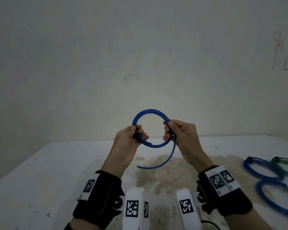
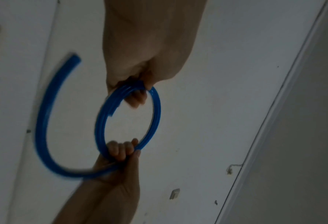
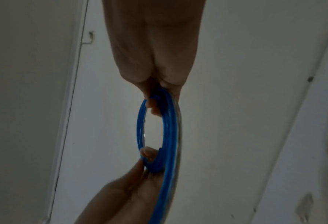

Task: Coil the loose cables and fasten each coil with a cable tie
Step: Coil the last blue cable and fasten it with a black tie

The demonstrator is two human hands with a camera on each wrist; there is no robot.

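Tubing, springy and light by the look of it — the blue cable (image 1: 150, 128) is held up above the desk (image 1: 40, 171), left hand (image 1: 128, 138) and right hand (image 1: 181, 135) each gripping opposite sides of the coil, best pinched where turns overlap. Left wrist: the tail blurs. Right wrist: coil edge-on, turns uncountable — no tie visible.

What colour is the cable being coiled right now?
Blue cable, held by both hands; clearest in the head view.
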